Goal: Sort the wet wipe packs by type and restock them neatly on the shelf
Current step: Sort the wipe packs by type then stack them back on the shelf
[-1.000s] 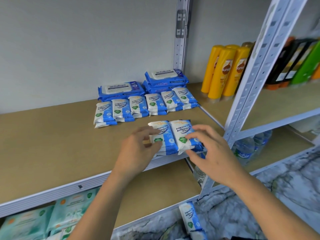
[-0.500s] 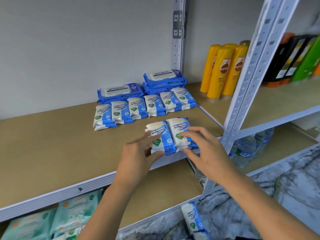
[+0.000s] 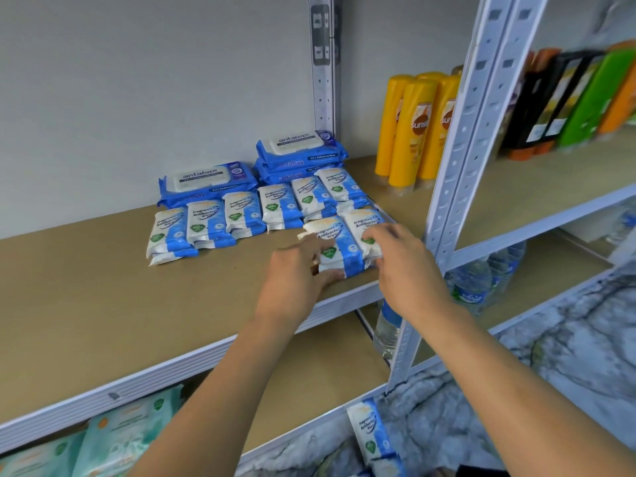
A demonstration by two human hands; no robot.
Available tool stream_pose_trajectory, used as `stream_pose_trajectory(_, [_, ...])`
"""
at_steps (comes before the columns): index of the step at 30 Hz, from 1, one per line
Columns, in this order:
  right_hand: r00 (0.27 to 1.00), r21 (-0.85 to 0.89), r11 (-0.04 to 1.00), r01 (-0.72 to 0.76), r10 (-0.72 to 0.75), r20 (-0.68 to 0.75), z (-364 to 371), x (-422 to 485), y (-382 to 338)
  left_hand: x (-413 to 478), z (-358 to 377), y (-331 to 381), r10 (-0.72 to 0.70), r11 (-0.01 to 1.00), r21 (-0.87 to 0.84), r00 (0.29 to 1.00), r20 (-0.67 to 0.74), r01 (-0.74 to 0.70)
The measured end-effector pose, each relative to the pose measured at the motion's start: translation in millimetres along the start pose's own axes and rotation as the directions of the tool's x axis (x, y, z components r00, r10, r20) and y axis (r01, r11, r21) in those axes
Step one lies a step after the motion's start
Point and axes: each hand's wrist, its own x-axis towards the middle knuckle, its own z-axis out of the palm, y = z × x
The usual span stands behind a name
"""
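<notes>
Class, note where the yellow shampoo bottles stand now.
In the head view, the yellow shampoo bottles stand upright on the shelf, right of the stacked antabax packs, past the rear post.

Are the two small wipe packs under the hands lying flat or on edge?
Flat. The two small packs lie side by side on the shelf, printed faces up, the left hand and right hand gripping them.
</notes>
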Motion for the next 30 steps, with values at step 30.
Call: stream_pose_trajectory(30, [0.995,0.070,0.997,-0.039,0.045,-0.086,-18.1,-26.3,-12.1,-17.6,-22.8,19.2,0.024,0.985,0.169,0.995,0.092,-0.039])
